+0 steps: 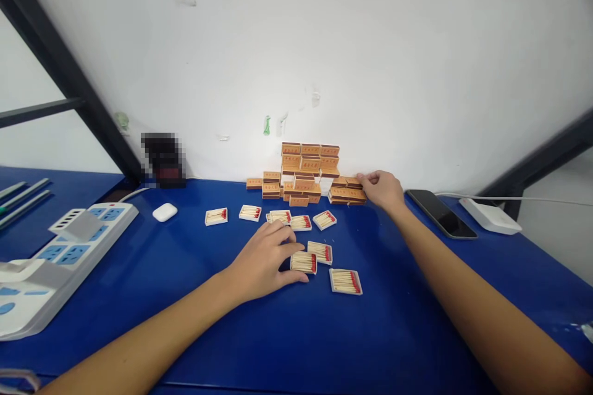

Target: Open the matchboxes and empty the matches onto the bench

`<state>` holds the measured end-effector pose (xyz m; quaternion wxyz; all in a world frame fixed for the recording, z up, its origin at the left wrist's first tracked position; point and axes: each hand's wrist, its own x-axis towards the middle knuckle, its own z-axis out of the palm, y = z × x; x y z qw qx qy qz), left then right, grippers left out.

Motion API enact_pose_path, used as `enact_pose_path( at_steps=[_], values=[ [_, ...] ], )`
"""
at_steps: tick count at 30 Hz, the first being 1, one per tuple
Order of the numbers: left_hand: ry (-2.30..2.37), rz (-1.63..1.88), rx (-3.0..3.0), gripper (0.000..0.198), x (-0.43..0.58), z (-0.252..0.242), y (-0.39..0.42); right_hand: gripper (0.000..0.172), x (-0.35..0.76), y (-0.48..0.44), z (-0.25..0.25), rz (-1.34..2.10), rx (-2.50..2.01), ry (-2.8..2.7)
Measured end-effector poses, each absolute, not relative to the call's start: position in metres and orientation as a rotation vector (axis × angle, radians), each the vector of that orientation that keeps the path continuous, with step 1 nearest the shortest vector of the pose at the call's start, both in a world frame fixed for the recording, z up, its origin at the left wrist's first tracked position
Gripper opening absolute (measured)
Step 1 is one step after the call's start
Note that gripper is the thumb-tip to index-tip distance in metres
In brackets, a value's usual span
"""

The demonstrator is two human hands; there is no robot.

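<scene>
My left hand [263, 261] rests on the blue table [296, 333], its thumb and fingers closed around an open matchbox tray [304, 262] full of red-tipped matches. Several more open trays lie around it, such as the nearest one [345, 281] and a row farther back [216, 216]. My right hand [382, 189] reaches to the wall and pinches the top orange matchbox sleeve [348, 182] of a low pile. A taller stack of orange sleeves [309, 165] stands against the wall to its left.
A white and blue power strip [69, 244] lies at the left, a white earbud case [165, 212] behind it. A black phone [441, 213] and a white adapter [491, 216] with a cable sit at the right. Black frame bars cross both corners.
</scene>
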<state>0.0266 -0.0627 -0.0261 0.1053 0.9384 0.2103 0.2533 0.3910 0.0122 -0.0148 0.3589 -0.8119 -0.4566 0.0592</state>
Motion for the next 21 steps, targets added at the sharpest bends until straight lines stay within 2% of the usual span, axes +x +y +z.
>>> enact_pose_path(
  at_steps=[3, 7, 9, 12, 14, 21],
  values=[
    [0.61, 0.752, 2.799, 0.057, 0.026, -0.026, -0.063, 0.039, 0.396, -0.003, -0.019, 0.07, -2.168, -1.341],
    [0.578, 0.758, 2.86, 0.059, 0.024, -0.023, -0.064, 0.077, 0.405, -0.019, -0.031, 0.221, -2.186, -1.559],
    [0.574, 0.757, 2.88, 0.058, 0.024, -0.023, -0.064, 0.075, 0.407, -0.019, -0.037, 0.234, -2.19, -1.618],
    [0.577, 0.761, 2.872, 0.057, 0.024, -0.024, -0.063, 0.059, 0.407, -0.014, -0.043, 0.151, -2.181, -1.64],
    [0.58, 0.766, 2.86, 0.058, 0.024, -0.025, -0.061, 0.055, 0.407, -0.01, -0.045, 0.156, -2.133, -1.66],
    [0.586, 0.788, 2.861, 0.058, 0.023, -0.025, -0.06, 0.065, 0.414, -0.015, -0.047, 0.189, -2.07, -1.656]
  ],
)
